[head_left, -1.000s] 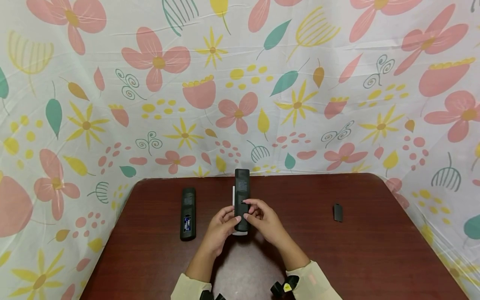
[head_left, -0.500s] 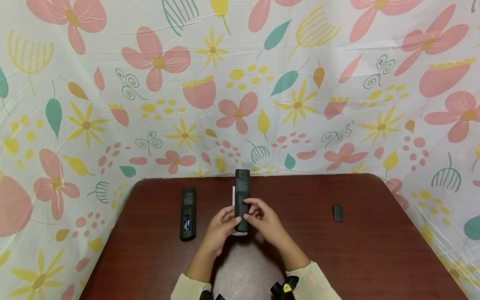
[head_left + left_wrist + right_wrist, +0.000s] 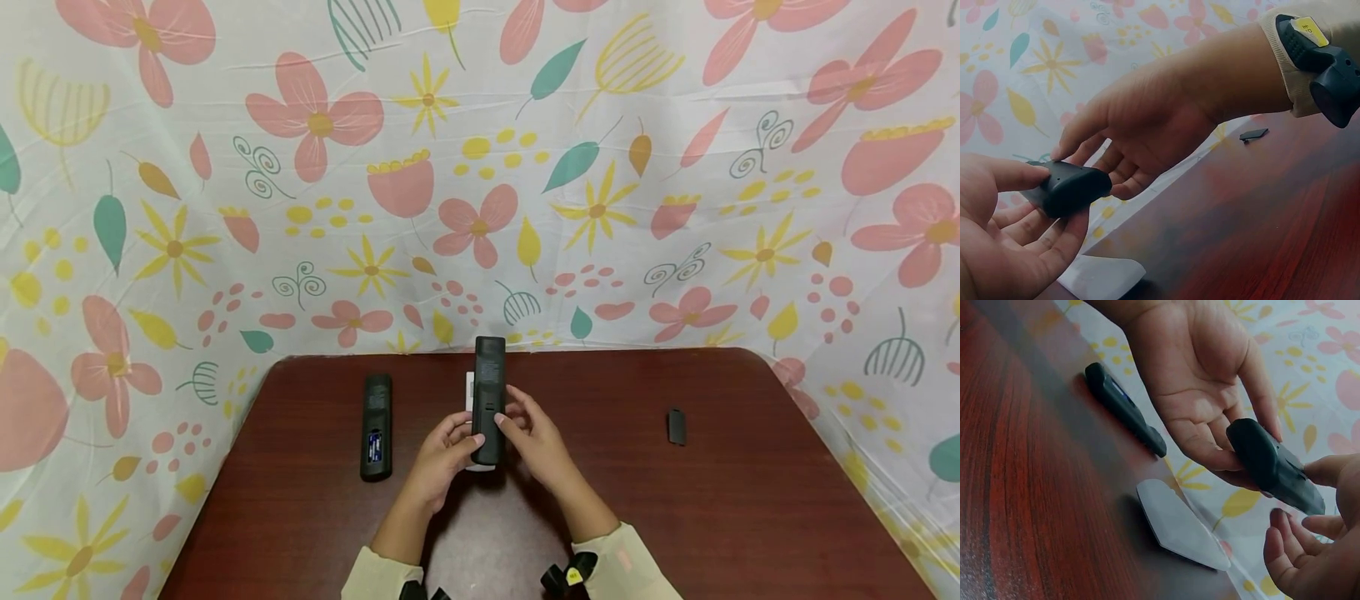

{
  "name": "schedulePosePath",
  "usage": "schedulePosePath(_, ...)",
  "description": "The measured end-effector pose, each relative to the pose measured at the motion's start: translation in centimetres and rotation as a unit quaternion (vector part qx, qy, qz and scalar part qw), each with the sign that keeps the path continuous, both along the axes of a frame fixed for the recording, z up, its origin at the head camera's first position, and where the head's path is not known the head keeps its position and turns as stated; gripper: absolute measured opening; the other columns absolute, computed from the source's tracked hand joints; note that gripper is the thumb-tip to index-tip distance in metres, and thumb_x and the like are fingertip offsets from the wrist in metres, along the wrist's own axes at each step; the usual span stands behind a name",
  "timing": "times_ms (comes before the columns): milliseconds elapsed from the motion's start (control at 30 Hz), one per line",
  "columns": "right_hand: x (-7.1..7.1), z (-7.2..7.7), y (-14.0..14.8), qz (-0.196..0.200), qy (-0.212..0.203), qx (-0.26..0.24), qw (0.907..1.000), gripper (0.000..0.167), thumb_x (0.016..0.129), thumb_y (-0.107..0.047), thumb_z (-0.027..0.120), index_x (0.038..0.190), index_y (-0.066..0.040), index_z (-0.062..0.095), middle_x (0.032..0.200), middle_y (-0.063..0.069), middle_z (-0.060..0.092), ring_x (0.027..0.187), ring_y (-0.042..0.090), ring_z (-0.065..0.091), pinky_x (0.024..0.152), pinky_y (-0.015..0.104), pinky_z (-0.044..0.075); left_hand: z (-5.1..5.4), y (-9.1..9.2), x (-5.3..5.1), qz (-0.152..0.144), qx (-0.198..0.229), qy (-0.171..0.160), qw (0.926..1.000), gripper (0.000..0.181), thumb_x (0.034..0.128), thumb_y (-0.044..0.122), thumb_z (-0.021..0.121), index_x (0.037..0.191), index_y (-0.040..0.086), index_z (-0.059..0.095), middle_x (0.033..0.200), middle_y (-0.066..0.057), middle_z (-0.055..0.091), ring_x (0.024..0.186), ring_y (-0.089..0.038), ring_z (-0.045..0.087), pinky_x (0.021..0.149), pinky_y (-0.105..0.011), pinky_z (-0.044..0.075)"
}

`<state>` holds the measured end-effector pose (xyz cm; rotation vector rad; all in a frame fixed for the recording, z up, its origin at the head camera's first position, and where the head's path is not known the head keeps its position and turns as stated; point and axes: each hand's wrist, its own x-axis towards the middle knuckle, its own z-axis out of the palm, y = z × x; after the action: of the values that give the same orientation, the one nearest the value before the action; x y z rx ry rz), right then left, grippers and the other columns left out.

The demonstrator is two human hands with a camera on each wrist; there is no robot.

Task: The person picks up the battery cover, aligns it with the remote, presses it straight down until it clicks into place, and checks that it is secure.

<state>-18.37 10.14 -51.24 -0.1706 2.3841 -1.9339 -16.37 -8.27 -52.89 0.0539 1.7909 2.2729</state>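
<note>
A black remote control [image 3: 490,400] is held back side up above the table, its battery cover in place. My left hand [image 3: 442,462] grips its lower left side, thumb on the back and fingers underneath, as the left wrist view [image 3: 1010,237] also shows. My right hand [image 3: 536,442] holds the right side, with the thumb on the edge of the back and the fingers behind. Below the remote lies a white flat object [image 3: 1179,525], mostly hidden in the head view.
Left of my hands, a second black remote control [image 3: 377,392] lies back up, blue batteries [image 3: 374,447] showing in its uncovered compartment. A loose black battery cover [image 3: 677,426] lies at the right of the brown table [image 3: 750,500]. Flowered cloth [image 3: 480,167] hangs behind.
My right index finger has left the back of the remote for its right side, and the thumb has moved up a little. The remote has shifted slightly right.
</note>
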Motion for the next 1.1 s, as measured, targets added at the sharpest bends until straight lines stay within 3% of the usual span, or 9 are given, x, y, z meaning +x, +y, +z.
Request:
schedulePosePath(367, -0.15, -0.35, -0.13, 0.001, -0.013, -0.022, 0.9997, 0.055, 0.099, -0.017, 0.065, 0.151, -0.018, 0.045, 0.119, 0.016, 0.066, 0.101, 0.029, 0.064, 0.081, 0.032, 0.052, -0.14, 0.10, -0.01, 0.000, -0.001, 0.000, 1.0000, 0.052, 0.0950, 0.008, 0.065, 0.143, -0.001, 0.046, 0.124, -0.012, 0.066, 0.099, -0.014, 0.068, 0.086, -0.029, 0.055)
schedulePosePath(533, -0.08, -0.19, -0.11, 0.005, -0.007, -0.022, 0.9997, 0.054, 0.099, -0.017, 0.065, 0.150, -0.020, 0.046, 0.117, 0.015, 0.066, 0.098, 0.026, 0.065, 0.080, 0.027, 0.051, -0.24, 0.16, -0.04, 0.001, -0.004, 0.000, 1.0000, 0.051, 0.0951, 0.008, 0.065, 0.142, 0.000, 0.047, 0.123, -0.012, 0.067, 0.099, -0.014, 0.068, 0.085, -0.030, 0.054)
schedulePosePath(1100, 0.06, -0.03, -0.11, 0.005, -0.004, -0.024, 0.9997, 0.054, 0.098, -0.017, 0.067, 0.149, -0.022, 0.048, 0.115, 0.014, 0.066, 0.095, 0.020, 0.064, 0.079, 0.029, 0.052, -0.45, 0.34, -0.05, 0.007, -0.010, -0.006, 0.9999, 0.049, 0.0951, 0.008, 0.065, 0.141, 0.003, 0.049, 0.121, -0.009, 0.067, 0.099, -0.015, 0.067, 0.084, -0.030, 0.053)
